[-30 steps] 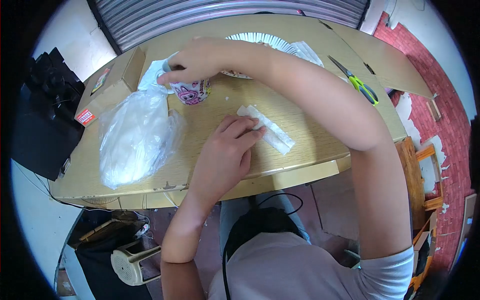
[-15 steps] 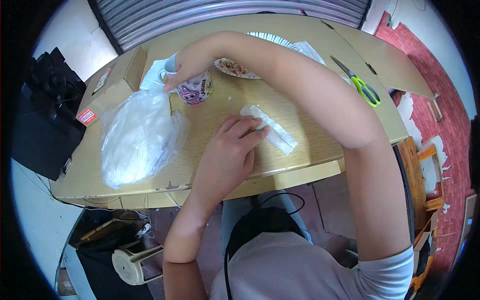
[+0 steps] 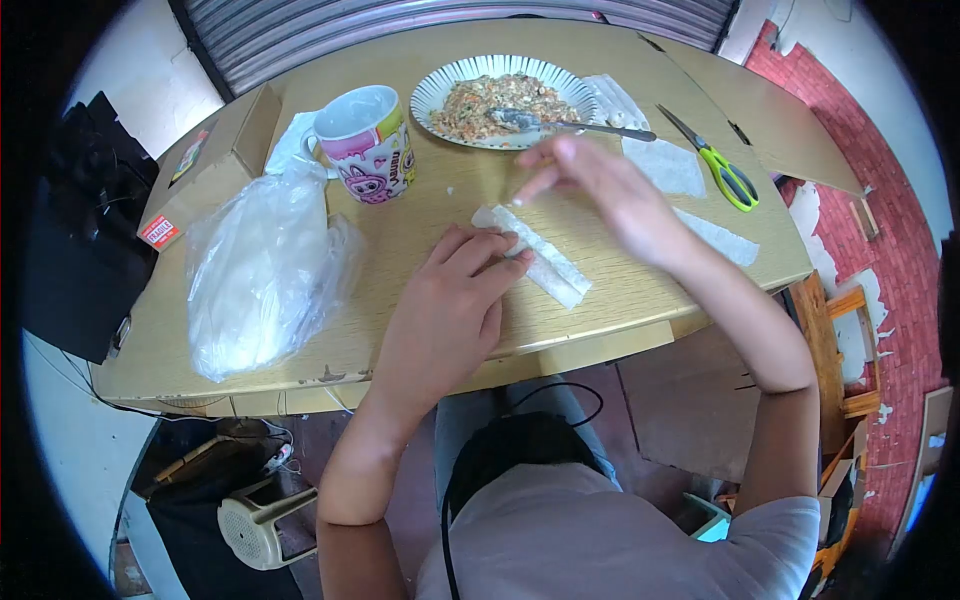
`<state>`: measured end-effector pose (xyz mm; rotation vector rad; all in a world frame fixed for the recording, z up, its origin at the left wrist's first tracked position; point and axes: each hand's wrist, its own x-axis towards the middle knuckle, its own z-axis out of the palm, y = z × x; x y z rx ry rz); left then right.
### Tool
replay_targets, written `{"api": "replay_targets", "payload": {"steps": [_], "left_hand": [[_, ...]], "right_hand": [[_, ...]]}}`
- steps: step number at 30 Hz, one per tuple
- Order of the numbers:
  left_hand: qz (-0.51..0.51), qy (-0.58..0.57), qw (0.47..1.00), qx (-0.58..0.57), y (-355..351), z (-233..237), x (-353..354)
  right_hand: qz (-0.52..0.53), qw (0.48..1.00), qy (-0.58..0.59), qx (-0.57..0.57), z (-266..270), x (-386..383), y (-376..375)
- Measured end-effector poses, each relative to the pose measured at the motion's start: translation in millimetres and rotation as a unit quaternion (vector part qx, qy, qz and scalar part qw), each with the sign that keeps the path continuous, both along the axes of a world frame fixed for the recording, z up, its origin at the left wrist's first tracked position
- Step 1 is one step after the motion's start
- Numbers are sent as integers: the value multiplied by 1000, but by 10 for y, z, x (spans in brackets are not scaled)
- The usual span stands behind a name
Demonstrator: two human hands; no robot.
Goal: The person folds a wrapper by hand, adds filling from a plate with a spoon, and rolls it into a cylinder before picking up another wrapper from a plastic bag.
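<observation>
My left hand (image 3: 447,290) rests on the table with its fingertips pressed on a narrow, folded white wrapper (image 3: 550,268) that lies at a slant. Blurred by motion, my right hand (image 3: 612,195) hovers to the right above the wrapper, fingers apart and nothing visible in them. Just beyond it, a fluted paper plate (image 3: 430,98) bears a chopped, orange-flecked filling (image 3: 500,98), with a spoon (image 3: 600,128) lying in it, handle to the right. A cartoon-printed mug (image 3: 372,150) stands upright left of the plate, apart from both hands.
A clear plastic bag (image 3: 265,275) with white contents lies at the left, before a cardboard box (image 3: 215,165). White sheets (image 3: 665,168) and green-handled scissors (image 3: 725,170) lie on the right. The table's front edge (image 3: 330,378) is chipped.
My right hand has let go of the mug and swung right, away from it. The mug stands on the table, and the plate and spoon are now uncovered. My left hand stays on the wrapper.
</observation>
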<state>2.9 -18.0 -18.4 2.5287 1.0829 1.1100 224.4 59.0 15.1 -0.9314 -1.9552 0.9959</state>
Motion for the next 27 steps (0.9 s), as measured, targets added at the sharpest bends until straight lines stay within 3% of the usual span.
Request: {"api": "replay_targets", "payload": {"steps": [1, 5, 7, 10, 16, 20, 22, 27], "left_hand": [[3, 3, 1000, 3, -6, 6, -1], [1, 13, 1000, 5, 6, 2, -12], [3, 13, 1000, 5, 1, -2, -12], [3, 13, 1000, 11, 14, -20, -9], [2, 11, 1000, 9, 10, -12, -19], [5, 19, 1000, 14, 12, -14, -16], [6, 17, 1000, 11, 2, -6, -8], [6, 14, 1000, 8, 10, -2, -14]], "right_hand": [[-9, 996, -12, 83, -84, 12, -86], [-20, 991, -88, 94, -108, 30, -233], [12, 956, -183, 230, -126, 48, -192], [21, 942, -198, 268, -186, 29, -175], [52, 938, -253, 231, 22, 142, -323], [29, 939, -215, 268, -72, 61, -166], [44, 949, -264, 167, -62, 32, -117], [76, 943, -275, 173, -8, 203, -229]]}}
